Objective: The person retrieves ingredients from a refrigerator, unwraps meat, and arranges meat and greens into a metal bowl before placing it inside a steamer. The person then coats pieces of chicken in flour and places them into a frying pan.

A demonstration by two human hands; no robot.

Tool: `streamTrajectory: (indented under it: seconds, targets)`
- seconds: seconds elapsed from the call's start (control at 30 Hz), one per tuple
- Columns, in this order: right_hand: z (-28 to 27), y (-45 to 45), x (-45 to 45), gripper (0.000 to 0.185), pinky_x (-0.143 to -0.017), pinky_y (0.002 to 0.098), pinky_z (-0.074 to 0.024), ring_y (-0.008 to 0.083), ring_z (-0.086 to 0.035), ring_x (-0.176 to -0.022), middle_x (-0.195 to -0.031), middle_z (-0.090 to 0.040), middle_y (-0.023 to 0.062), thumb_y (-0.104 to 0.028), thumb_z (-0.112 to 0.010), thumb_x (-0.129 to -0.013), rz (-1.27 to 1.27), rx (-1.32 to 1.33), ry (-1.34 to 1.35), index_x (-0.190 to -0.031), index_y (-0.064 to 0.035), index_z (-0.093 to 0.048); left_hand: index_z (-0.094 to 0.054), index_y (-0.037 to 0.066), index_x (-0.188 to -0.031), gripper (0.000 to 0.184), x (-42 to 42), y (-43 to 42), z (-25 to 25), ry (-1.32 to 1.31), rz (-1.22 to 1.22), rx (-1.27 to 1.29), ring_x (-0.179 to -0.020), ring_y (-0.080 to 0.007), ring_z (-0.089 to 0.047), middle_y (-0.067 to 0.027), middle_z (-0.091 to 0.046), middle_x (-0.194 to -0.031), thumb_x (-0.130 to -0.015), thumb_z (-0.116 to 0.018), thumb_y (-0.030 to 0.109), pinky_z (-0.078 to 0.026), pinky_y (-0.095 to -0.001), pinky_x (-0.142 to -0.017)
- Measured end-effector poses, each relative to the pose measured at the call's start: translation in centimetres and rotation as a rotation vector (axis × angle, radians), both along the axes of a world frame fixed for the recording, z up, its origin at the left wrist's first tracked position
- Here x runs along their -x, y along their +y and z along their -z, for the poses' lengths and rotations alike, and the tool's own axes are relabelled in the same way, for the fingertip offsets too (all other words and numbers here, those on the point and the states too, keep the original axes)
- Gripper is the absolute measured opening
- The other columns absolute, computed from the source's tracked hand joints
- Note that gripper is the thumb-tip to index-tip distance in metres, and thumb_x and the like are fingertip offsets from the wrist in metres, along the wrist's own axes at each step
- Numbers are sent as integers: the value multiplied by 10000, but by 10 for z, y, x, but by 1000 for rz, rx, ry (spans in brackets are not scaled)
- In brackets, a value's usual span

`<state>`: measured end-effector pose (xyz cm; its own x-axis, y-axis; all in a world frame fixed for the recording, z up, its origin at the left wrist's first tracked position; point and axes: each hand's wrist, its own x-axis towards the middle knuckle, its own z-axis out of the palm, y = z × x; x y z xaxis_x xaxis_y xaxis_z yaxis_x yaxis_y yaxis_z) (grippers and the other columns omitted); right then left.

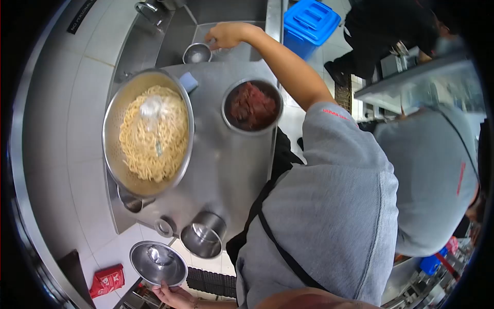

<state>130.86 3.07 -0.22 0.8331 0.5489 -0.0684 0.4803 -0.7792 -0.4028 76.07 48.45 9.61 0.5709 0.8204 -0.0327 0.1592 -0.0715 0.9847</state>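
Observation:
At the bottom, my left hand [174, 297] grips the rim of a steel mixing bowl [141, 260], tilted so its shiny inside shows. My right hand [226, 36] reaches over the sink at the top, its fingers closed at the rim of a small metal bowl [197, 53]. A large perforated colander [112, 144] on the steel counter holds pale noodles [154, 134], with a white mound and a small greenish strip on top. Nearer my body stands a round metal bowl [226, 121] of dark red raw meat [252, 106].
An empty steel pot [203, 239] lies tipped near the counter's lower edge, beside a small round metal container [164, 226]. A pale blue block [188, 81] touches the colander's side. A blue lidded bin [309, 26] stands by the sink [231, 24]. Other people work at the right.

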Motion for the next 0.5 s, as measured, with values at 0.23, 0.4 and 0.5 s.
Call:
streamTrajectory:
  seconds: [0.23,0.4,0.5]
  targets:
    - [83,-21,-160,399,-925,434,-474,365,-589,-1105,-1173,-634,188,-263,-599,-881,-63,129,65,-1216,-46,-599,-532,53,-1178,349,-118,-88,-24,42,-27,85,-1097,-232,-554,-110,-580,-1202,-847,-628,108,-445,-392,-925]
    - [129,-46,-173,315,-877,448,-498,351,-631,-1024,-1087,-667,181,-225,-605,-833,-161,78,-11,-1085,-47,-671,-683,-43,-840,233,-164,-102,31,-108,70,-712,-925,-309,-615,-173,-638,-962,-870,-602,174,-513,-428,-842]
    - [117,-77,-161,367,-909,438,-486,351,-601,-1091,-1151,-641,179,-240,-607,-836,-94,44,9,-1155,-60,-637,-675,-52,-844,318,-178,-103,45,-41,103,-1078,-858,-314,-642,-180,-646,-920,-953,-524,206,-544,-390,-782]
